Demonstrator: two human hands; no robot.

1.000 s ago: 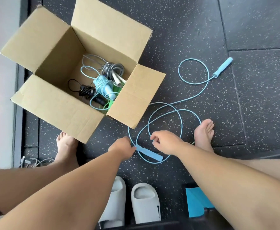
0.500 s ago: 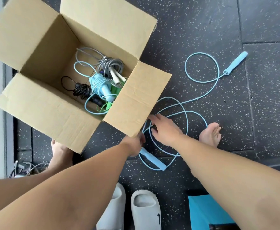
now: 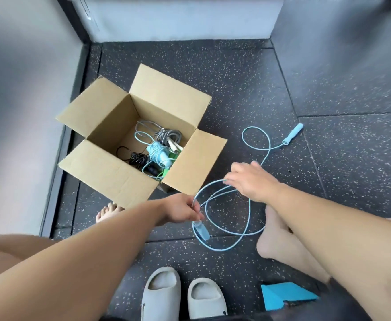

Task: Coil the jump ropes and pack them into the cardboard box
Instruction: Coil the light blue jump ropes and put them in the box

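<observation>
Left hand (image 3: 180, 210) pinched the blue jump rope (image 3: 249, 216) just above its near handle (image 3: 201, 230); right hand (image 3: 251, 180) curled round a loop of it. Cardboard box (image 3: 101, 167) sat open beside the hands, coiled ropes (image 3: 158, 152) inside. Slippers (image 3: 183, 297) below. Far handle (image 3: 294, 133) lay on the floor.

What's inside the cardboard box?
Coiled ropes in the cardboard box: grey rope, light blue rope, black rope, a green piece; the right flap covers the pile's edge.

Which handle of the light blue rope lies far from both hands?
The far handle, alone on the floor beyond the right hand; the near handle is beside the left hand, which pinches the light blue rope.
</observation>
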